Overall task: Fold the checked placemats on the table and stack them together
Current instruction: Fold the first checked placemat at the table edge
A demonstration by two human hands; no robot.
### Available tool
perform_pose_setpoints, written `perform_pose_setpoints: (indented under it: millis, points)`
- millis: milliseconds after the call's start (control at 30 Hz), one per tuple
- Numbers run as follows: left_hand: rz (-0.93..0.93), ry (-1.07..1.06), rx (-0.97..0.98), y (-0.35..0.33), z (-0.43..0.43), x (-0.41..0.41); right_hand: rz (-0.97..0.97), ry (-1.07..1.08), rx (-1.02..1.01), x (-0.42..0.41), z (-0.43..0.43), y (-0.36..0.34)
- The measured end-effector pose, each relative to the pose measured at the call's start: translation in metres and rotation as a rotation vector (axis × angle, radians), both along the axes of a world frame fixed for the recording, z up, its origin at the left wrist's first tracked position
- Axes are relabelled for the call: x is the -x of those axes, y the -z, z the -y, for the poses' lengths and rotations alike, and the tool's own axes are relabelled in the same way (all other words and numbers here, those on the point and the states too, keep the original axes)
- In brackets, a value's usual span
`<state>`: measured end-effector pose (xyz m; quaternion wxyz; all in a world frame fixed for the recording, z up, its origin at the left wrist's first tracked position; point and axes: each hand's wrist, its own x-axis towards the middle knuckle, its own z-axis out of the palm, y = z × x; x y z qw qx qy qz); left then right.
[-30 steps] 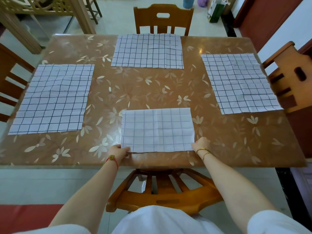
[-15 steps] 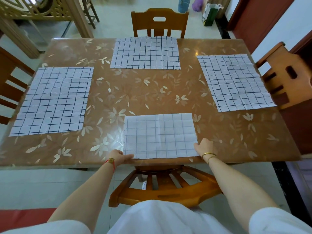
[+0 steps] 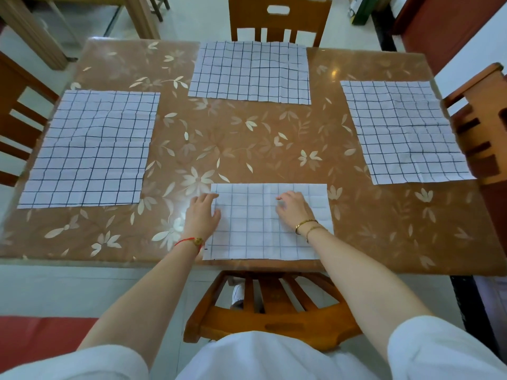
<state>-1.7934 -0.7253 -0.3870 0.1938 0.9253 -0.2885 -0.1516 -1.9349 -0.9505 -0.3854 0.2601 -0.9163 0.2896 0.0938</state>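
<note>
At the near edge of the table [image 3: 247, 149], the left hand [image 3: 201, 215] and right hand [image 3: 295, 208] rested on the folded placemat [image 3: 252, 231], fingers loosely extended, grasping nothing.

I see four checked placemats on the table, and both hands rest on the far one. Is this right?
Not quite. In the head view the left hand and right hand rest on the near placemat, not the far placemat. The count of four is right.
</note>
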Motion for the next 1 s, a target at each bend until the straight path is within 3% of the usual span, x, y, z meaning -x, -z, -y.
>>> perform_pose_setpoints:
  millis: [200, 467, 733, 1000]
  points:
    - [0.028, 0.161, -0.183, 0.02, 0.023, -0.019, -0.028, -0.287, 0.075, -0.057, -0.02, 0.007]
    - [-0.049, 0.152, -0.364, 0.042, 0.033, -0.022, -0.16, -0.527, 0.164, -0.103, -0.053, 0.022]
    - [-0.098, 0.084, -0.325, 0.04, 0.035, -0.022, -0.152, -0.534, 0.228, -0.098, -0.056, 0.032]
    - [-0.136, 0.058, -0.325, 0.04, 0.032, -0.023, -0.156, -0.383, 0.281, -0.036, -0.004, 0.033]
